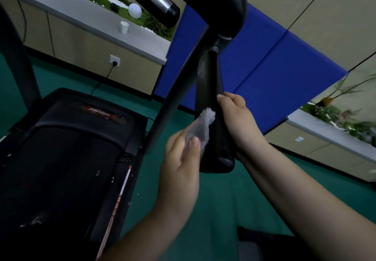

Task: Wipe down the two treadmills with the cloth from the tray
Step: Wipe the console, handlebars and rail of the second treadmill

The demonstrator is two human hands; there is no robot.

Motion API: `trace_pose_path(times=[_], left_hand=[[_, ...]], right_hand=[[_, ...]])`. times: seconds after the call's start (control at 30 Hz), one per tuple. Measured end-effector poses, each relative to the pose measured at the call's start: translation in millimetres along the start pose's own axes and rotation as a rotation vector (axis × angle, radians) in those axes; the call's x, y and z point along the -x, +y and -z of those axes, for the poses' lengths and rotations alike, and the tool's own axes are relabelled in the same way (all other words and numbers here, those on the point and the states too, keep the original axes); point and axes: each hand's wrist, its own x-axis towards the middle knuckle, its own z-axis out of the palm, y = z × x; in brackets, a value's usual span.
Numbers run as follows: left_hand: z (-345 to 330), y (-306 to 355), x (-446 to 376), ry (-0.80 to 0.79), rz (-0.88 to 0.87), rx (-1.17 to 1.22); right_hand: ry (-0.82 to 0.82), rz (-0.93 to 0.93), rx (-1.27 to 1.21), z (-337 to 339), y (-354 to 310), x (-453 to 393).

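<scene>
Grey cloth (200,128) pinched in left hand (181,159) vs treadmill handrail (213,118); right hand (238,122) grips rail.

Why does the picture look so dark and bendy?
Head view: the room is dimly lit, so the treadmill deck is almost black; the wide lens curves and tilts the counter; the plants at the right edge are smeared; the grey cloth stays fairly sharp.

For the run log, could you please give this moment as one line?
left hand: holds cloth on handrail | right hand: grips handrail | stage: wiping treadmill
</scene>
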Motion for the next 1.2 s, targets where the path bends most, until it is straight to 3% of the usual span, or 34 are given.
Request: trace_pose_path(times=[0.13, 0.23, 0.33, 0.47, 0.6, 0.7, 0.8, 0.93, 1.2], left_hand=[[-7.6, -0.7, -53.7, -0.107, -0.058, -0.013], [-15.8, -6.1, -106.0, -0.076, 0.067, -0.088], [-13.3, -6.1, -96.1, -0.070, 0.052, -0.123], [-7.6, -4.8, -86.1, -0.188, -0.049, -0.028], [-29.1, -1.4, -166.4, -0.156, 0.058, -0.232], [-40.9, -1.5, -219.4, -0.147, 0.172, -0.235], [-39.2, -1.8, -208.7, -0.152, 0.195, -0.231], [-26.4, 8.0, -143.1, -0.159, 0.097, -0.209], [-55.3, 3.5, -262.5, -0.176, 0.177, -0.293]], right_hand=[[0.029, -0.001, 0.028, -1.5, -1.3, 0.2], [0.062, -0.003, 0.054, -1.7, -1.5, -1.3], [0.082, -0.016, 0.075, -2.4, -0.9, -2.7], [0.112, -0.035, 0.066, -4.8, -3.1, -5.8], [0.121, -0.054, 0.034, -6.2, -7.4, -4.3], [0.114, -0.077, 0.001, -5.9, -10.0, -1.8], [0.113, -0.076, -0.009, -8.0, -11.7, -1.3], [0.120, -0.076, -0.028, -9.1, -11.1, -3.3], [0.147, -0.087, 0.015, -8.7, -11.8, -1.5]])
